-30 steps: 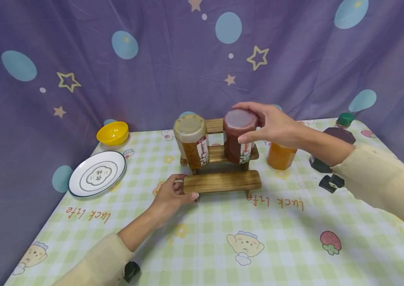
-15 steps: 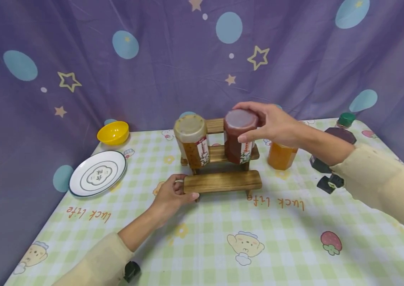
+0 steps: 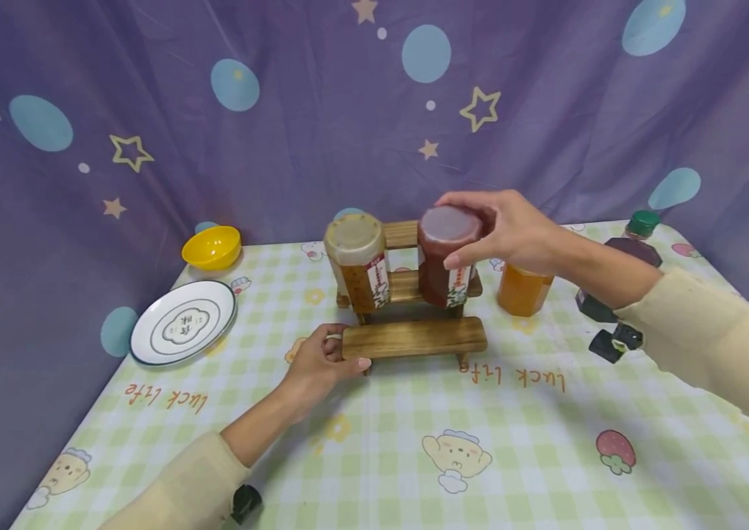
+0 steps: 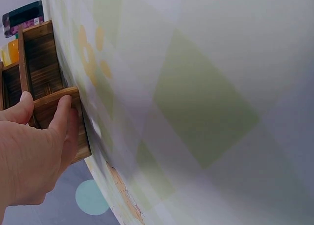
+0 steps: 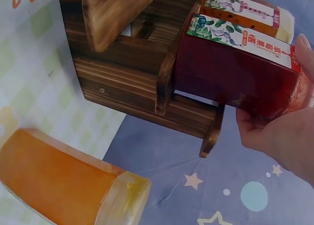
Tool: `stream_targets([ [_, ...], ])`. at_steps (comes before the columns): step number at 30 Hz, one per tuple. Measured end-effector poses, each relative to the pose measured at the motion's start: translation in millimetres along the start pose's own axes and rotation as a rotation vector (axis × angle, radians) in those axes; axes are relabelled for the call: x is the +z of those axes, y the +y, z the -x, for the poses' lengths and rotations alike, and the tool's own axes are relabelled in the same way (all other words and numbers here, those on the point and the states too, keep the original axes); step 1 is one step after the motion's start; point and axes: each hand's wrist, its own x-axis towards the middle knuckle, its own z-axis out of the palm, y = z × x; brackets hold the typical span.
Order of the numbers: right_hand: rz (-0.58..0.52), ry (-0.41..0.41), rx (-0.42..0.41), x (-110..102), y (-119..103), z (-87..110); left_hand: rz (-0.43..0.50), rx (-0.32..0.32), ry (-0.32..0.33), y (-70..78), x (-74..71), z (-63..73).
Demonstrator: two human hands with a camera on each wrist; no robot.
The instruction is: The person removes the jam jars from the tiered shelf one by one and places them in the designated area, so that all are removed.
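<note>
We've the L hand (image 3: 315, 368) pinching the stepped brown wooden rack (image 3: 414, 337) by its low step; a tug could shift it. R hand (image 3: 510, 228) curls round the dark-red faceted jar (image 3: 437, 278) at the mid step; base contact's hidden, so if it's off-centre, poss. topple on release. R forearm (image 3: 602, 274) part-hides a dark purple faceted jar (image 3: 633, 252).

Head view: right hand (image 3: 507, 232) covers part of dark red jar (image 3: 442, 276); hand and wrist hide top of orange jar (image 3: 523, 292). Right forearm (image 3: 602, 266) blocks part of dark jar (image 3: 594, 305). Lower part of green-capped bottle (image 3: 643, 221) hidden. Small print on both rack jars' labels unreadable. Some left-hand (image 3: 318, 368) fingers hidden by wooden rack (image 3: 414, 336). Both sleeves run out of frame. Left wrist: left edge crops hand and rack. Right wrist: orange jar cropped at bottom, hand at right; amber jar (image 5: 267, 14) partly behind red one.
</note>
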Motion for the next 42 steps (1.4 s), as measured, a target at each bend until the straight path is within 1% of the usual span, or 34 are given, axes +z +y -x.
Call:
stream_targets([
  [5,0.011,0.034,-0.01,-5.9,-7.9,11.0,-0.002,0.001,0.007,1.1,1.1,0.2],
  [8,0.037,0.058,-0.015,-11.1,-13.0,18.1,0.004,-0.001,0.012,1.3,1.3,0.3],
  [16,0.074,0.12,0.042,-21.8,-19.6,33.4,0.0,-0.011,0.013,0.5,1.9,0.1],
  [20,0.123,0.151,0.056,-28.4,-19.4,41.9,0.003,-0.008,0.007,0.8,2.2,-0.2],
  [24,0.168,0.161,0.065,-34.4,-18.4,50.1,-0.004,-0.004,0.004,0.3,2.0,-0.6],
  [30,0.163,0.16,0.053,-39.6,-17.4,56.9,-0.003,-0.004,0.003,-0.7,1.5,-1.1],
  [36,0.191,0.19,0.045,-43.8,-15.5,65.0,-0.004,-0.007,-0.002,-0.9,1.5,-1.0],
  [39,0.18,0.201,0.065,-46.7,-12.7,70.8,-0.005,-0.004,-0.002,-0.9,1.3,-0.8],
  [42,0.176,0.217,0.111,-49.3,-7.9,77.2,0.0,-0.001,-0.003,-0.7,1.0,-1.0],
])
